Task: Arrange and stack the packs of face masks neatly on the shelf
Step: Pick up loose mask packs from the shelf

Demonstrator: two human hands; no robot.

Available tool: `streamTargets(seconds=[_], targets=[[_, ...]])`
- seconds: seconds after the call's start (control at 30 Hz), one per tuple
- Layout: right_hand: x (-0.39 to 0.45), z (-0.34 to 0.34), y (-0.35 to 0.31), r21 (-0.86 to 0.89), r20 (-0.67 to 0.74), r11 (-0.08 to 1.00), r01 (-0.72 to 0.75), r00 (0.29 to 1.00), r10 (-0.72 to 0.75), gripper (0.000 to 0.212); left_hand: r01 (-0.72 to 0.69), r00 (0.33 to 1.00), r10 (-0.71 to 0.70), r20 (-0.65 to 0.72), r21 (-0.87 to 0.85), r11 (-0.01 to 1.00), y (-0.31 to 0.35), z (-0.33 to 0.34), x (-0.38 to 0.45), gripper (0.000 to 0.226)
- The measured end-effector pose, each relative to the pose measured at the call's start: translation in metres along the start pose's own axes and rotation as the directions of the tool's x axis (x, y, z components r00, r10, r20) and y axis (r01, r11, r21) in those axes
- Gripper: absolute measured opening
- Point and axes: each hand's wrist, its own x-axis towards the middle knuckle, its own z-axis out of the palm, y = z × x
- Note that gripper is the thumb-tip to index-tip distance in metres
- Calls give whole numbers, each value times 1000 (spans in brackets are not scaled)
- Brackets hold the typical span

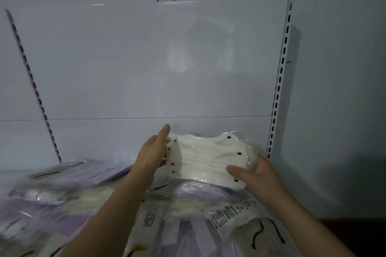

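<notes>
Hands (150, 152) (253, 172) grip white mask pack (205, 158) above purple packs (87, 175) beside slotted upright (278, 89).

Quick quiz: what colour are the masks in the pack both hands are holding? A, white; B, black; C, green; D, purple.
A: the pack of white masks, sealed in clear plastic with small dark dots along its edges, sits between the left hand and the right hand, above the purple packs on the pile.
</notes>
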Motion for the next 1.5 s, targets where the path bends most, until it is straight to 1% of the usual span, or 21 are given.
streamTargets(seconds=[0.17,0.2,0.3,0.43,0.5,0.57,0.63,0.67,0.73,0.77,0.9,0.97,1.0,1.03,1.1,1.13,1.17,1.23,1.3,1.37,1.5], targets=[[-2,2,2,9,23,1000,30,999,-30,41,42,999,-42,11,-64,997,3,8,3,85],[-4,2,0,16,53,999,45,998,-46,46,35,999,-35,-9,-56,998,3,11,2,83],[-8,1,3,-16,105,998,60,993,-58,52,1,998,-2,-58,-27,1000,0,17,0,47],[-10,3,5,-58,73,997,58,996,-54,26,-29,995,25,-92,-40,999,-3,22,-7,31],[-10,1,-4,-81,79,986,144,987,-137,20,-76,988,74,-136,-9,997,2,18,-8,34],[-9,-4,-13,-236,100,877,419,908,-407,31,-72,983,72,-170,2,997,8,10,-13,52],[-5,-7,-16,-420,155,626,657,732,-664,49,46,994,-55,-98,-99,994,16,1,-20,71],[-2,-7,-16,-472,177,525,708,660,-731,52,112,993,-116,-11,-184,977,19,-3,-23,72],[2,-5,-14,-519,206,401,755,565,-799,44,158,981,-109,163,-322,933,23,-9,-34,57],[2,-3,-13,-521,218,371,769,540,-813,39,140,978,-75,192,-350,926,24,-11,-39,46],[2,8,-14,-514,306,297,805,496,-813,37,-5,998,29,52,-412,911,22,-19,-51,22],[-1,17,-16,-521,330,304,798,516,-790,50,-90,996,86,-29,-450,888,20,-30,-54,19],[-3,21,-20,-515,323,345,785,551,-769,59,-126,992,106,-69,-475,871,19,-38,-56,18],[-6,25,-23,-465,297,445,765,609,-736,65,-164,986,129,-106,-495,853,18,-45,-59,18],[-17,37,-39,-165,171,779,605,795,-582,70,-241,970,178,-168,-524,817,17,-64,-65,18],[-20,46,-48,36,121,894,447,886,-448,67,-275,961,205,-188,-536,798,17,-73,-69,19],[-24,57,-58,210,106,939,274,948,-301,66,-308,951,236,-200,-540,783,17,-82,-73,21],[-32,86,-77,306,176,944,125,967,-185,74,-359,933,284,-219,-544,758,16,-101,-82,25],[-43,120,-89,315,205,937,149,954,-220,56,-387,922,308,-235,-541,747,15,-122,-89,28],[-54,153,-96,326,153,925,195,955,-255,40,-393,919,304,-251,-542,742,12,-152,-96,30],[-72,214,-109,76,16,954,292,956,-293,36,-396,915,296,-275,-464,793,2,-245,-110,35]])
